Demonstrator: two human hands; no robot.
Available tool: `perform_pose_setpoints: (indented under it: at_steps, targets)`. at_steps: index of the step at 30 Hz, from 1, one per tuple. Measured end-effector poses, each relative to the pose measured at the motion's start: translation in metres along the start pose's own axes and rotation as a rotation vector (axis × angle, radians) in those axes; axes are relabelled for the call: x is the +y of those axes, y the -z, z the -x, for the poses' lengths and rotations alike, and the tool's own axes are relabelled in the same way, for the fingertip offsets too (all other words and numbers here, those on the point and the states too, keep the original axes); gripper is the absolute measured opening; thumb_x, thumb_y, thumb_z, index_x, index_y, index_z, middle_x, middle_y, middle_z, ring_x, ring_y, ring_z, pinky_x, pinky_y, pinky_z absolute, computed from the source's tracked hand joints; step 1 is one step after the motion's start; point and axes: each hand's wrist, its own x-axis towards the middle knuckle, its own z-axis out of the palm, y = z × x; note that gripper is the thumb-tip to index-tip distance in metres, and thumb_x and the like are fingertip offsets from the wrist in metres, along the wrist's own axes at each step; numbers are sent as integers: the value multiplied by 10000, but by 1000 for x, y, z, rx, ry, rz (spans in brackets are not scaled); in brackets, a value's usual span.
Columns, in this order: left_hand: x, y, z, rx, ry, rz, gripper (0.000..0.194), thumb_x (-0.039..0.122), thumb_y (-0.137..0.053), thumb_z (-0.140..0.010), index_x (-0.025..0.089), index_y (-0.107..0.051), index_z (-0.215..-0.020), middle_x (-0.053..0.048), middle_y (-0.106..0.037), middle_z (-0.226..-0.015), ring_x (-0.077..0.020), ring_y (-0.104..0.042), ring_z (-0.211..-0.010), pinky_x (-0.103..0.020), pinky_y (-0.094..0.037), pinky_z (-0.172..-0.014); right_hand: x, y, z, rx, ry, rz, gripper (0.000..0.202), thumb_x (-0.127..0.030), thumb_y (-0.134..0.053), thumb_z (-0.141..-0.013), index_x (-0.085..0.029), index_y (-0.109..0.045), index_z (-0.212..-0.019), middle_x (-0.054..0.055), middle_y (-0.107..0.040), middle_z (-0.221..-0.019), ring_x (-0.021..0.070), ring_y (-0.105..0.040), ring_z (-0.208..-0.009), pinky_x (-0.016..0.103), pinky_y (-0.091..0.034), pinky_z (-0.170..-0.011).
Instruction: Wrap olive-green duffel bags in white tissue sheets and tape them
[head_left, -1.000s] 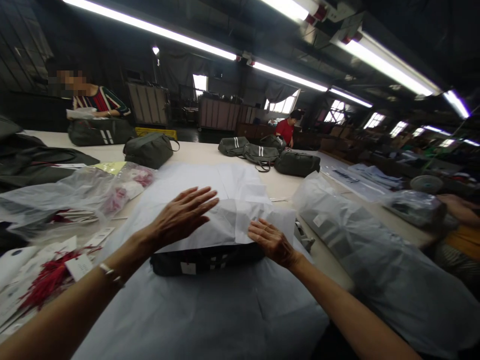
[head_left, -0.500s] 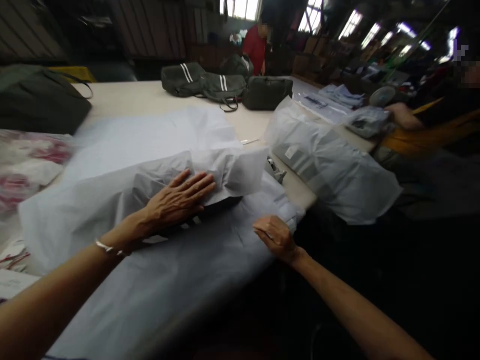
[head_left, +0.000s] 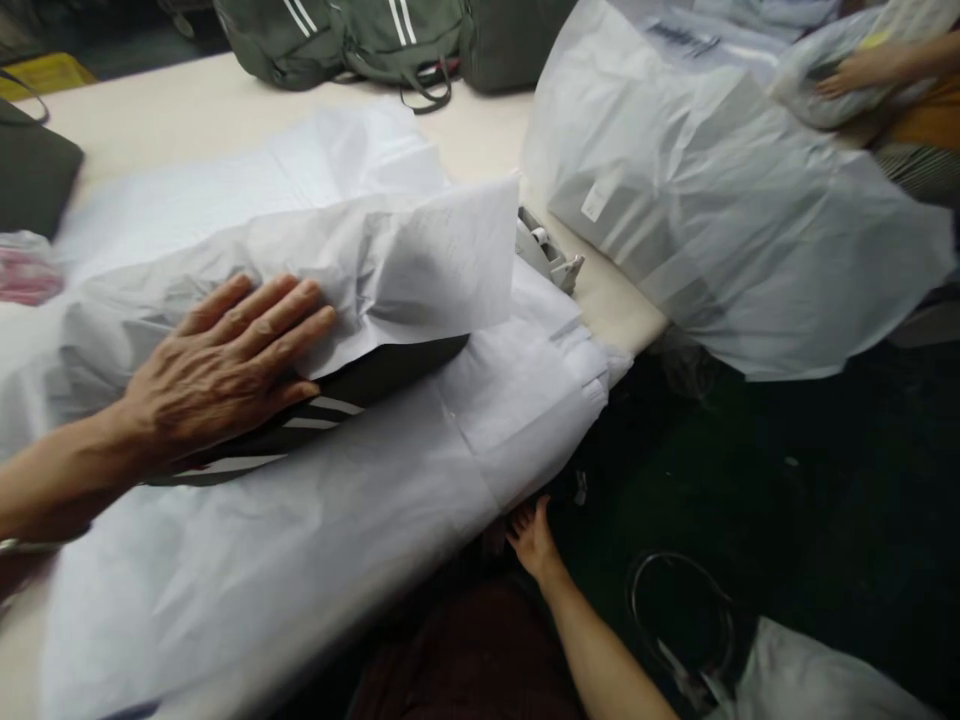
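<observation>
My left hand (head_left: 225,365) lies flat, fingers spread, on a thin white wrapping sheet (head_left: 442,260). Beneath that sheet is a dark green bag (head_left: 397,375) with white stripes, showing along the near edge and otherwise covered. More white sheets (head_left: 420,460) are spread under the bag and hang over the table's front edge. Below that edge, my right hand (head_left: 532,540) is held out with thumb and fingers apart, and nothing shows in it. Some fingertips are in shadow. A grey tape dispenser-like object (head_left: 551,255) sits just beyond the sheet's right end.
Several dark green bags (head_left: 405,40) stand at the back of the table (head_left: 150,100). A striped bag in a translucent white cover (head_left: 675,190) hangs over the right edge. Another person's hand (head_left: 862,70) rests on a wrapped bundle at upper right. A wire loop (head_left: 682,570) is low on the right.
My right hand has left the white sheets and dropped below the table edge, its fingers opening. My left hand stays flat on the covered bag. The view has tilted down and closer.
</observation>
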Motion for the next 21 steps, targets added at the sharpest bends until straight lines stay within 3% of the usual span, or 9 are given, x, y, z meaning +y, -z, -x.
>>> perform_pose_setpoints:
  at_steps: [6, 10, 13, 17, 21]
  targets:
    - [6, 3, -2, 31, 27, 5, 588, 507, -282, -1010, 306, -91, -1529, 33, -77, -1637, -275, -152, -1474, -498, -134, -1214, 16, -15, -12, -66, -74, -233, 768, -942, -214, -708, -287, -608, -792, -15, -632, -681, 219, -631, -742, 438, -523, -773]
    - [9, 4, -3, 39, 39, 3, 600, 546, -275, -997, 300, -130, -1524, 38, -110, -1633, -281, -177, -1465, -497, -147, -1197, 6, -12, 9, -120, -98, -292, 745, -926, -268, -723, -280, -610, -862, 9, -693, -851, 221, -654, -893, 484, -498, -894]
    - [10, 4, -3, 29, 37, 18, 618, 584, -219, -991, 284, -133, -1524, 23, -107, -1634, -287, -169, -1466, -516, -140, -1193, -3, -9, 32, -227, -123, -334, 711, -919, -453, -655, -282, -621, -921, 10, -707, -968, 232, -644, -983, 524, -462, -958]
    - [10, 3, -4, 21, 38, 11, 606, 547, -223, -1009, 229, -161, -1521, -32, -127, -1632, -284, -146, -1473, -517, -134, -1196, -14, -14, 52, -278, -140, -313, 553, -662, -808, -577, -257, -644, -918, 11, -725, -953, 239, -647, -963, 501, -460, -954]
    - [10, 4, -3, -4, 43, -15, 623, 541, -207, -1015, 147, -226, -1498, -87, -151, -1623, -289, -135, -1475, -531, -135, -1191, -21, -22, 65, -281, -122, -283, 426, -360, -890, -571, -245, -671, -918, 5, -739, -974, 214, -651, -953, 421, -468, -943]
